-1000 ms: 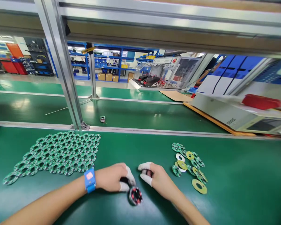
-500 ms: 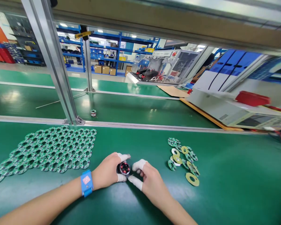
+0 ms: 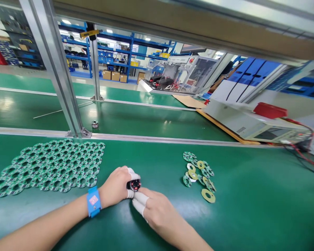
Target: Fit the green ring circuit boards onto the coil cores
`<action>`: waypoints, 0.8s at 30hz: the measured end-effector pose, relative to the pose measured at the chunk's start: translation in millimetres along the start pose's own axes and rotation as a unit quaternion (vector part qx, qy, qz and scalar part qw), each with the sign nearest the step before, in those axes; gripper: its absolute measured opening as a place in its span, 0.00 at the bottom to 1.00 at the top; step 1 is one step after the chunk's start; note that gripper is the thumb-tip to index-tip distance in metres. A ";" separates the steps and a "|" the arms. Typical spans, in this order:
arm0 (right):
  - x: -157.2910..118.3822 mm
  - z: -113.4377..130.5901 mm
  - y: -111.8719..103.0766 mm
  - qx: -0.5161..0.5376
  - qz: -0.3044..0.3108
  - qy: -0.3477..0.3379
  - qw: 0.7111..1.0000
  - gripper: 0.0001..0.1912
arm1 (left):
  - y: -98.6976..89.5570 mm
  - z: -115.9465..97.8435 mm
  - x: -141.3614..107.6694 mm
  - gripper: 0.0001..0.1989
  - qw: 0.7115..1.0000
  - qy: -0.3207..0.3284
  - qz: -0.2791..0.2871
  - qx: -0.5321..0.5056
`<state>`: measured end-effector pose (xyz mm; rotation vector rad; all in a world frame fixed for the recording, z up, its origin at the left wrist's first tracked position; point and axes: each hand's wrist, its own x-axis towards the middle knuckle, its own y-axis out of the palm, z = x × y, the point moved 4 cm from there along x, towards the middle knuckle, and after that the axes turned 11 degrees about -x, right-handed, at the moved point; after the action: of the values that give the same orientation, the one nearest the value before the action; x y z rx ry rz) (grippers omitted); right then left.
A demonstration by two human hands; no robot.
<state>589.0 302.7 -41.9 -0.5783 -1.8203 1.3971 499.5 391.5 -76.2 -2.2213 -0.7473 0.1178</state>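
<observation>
My left hand (image 3: pixel 117 184), with white finger cots and a blue wrist strap (image 3: pixel 94 201), is closed around a small dark motor stator (image 3: pixel 135 185). The stator's round open end faces up and shows red windings inside a ring. My right hand (image 3: pixel 157 212), also in white finger cots, reaches to the stator's near right edge with its fingertips against it. Its fingers are pressed together, and anything between them is hidden. To the right lies a loose pile of green ring circuit boards (image 3: pixel 205 171) and yellow ring discs (image 3: pixel 208 196).
Many green ring boards (image 3: pixel 60 167) lie side by side at the left. Past the metal rail (image 3: pixel 146 140), another stator (image 3: pixel 94 124) stands by the aluminium post (image 3: pixel 56 69). A grey instrument (image 3: pixel 235 118) and red and black cables (image 3: pixel 300 153) are at the right.
My right hand has closed in on the stator and turned, its fingertips now at the stator's near edge. The view has shifted slightly; my left hand keeps its hold.
</observation>
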 end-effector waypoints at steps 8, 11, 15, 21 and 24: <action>-50.9 -81.9 -26.0 0.053 -0.052 0.308 0.948 0.12 | 2.3 7.5 -0.5 0.22 0.998 -0.011 -0.019 -0.061; -90.7 -128.4 -24.6 -0.083 0.095 0.493 0.861 0.12 | 3.4 9.4 -0.3 0.21 0.997 -0.019 -0.016 -0.074; -102.3 -141.8 -16.6 -0.088 0.177 0.504 0.841 0.11 | -0.5 5.7 -2.7 0.19 0.995 -0.023 0.001 -0.093; -65.3 -112.7 -11.0 0.161 0.023 0.541 0.825 0.15 | -20.4 -20.6 -6.8 0.26 0.994 0.016 -0.056 -0.092; -34.7 -78.7 4.2 0.515 -0.078 0.508 0.686 0.21 | -22.5 -38.1 -8.0 0.13 0.992 0.064 -0.110 -0.005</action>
<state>671.7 326.3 -46.9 -0.3945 -0.0710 1.2917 493.9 374.3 -35.1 -2.1175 -0.9159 -0.1367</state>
